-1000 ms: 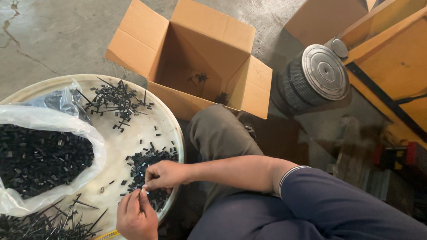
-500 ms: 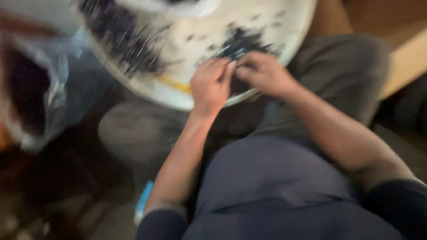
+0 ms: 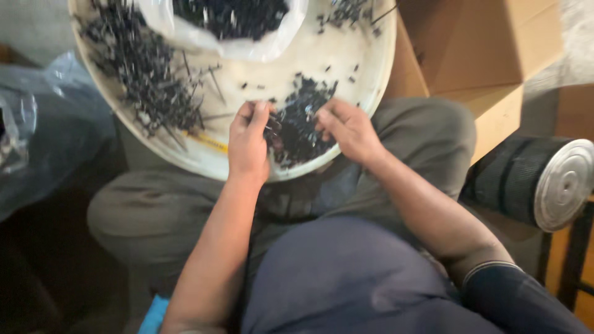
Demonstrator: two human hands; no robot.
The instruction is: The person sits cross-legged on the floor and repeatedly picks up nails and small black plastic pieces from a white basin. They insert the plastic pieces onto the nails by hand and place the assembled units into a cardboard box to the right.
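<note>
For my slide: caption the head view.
Both hands, left hand and right hand, pick through small black parts on a round white tray.

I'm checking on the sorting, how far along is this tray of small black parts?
Done: a clear bag holds many black pieces. In hand: left hand and right hand pick at a small pile on the round tray. Left: a long-piece heap.

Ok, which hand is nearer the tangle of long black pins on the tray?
Left. The left hand sits just right of the long black pins; the right hand is farther off, across the small black pile on the tray.
</note>
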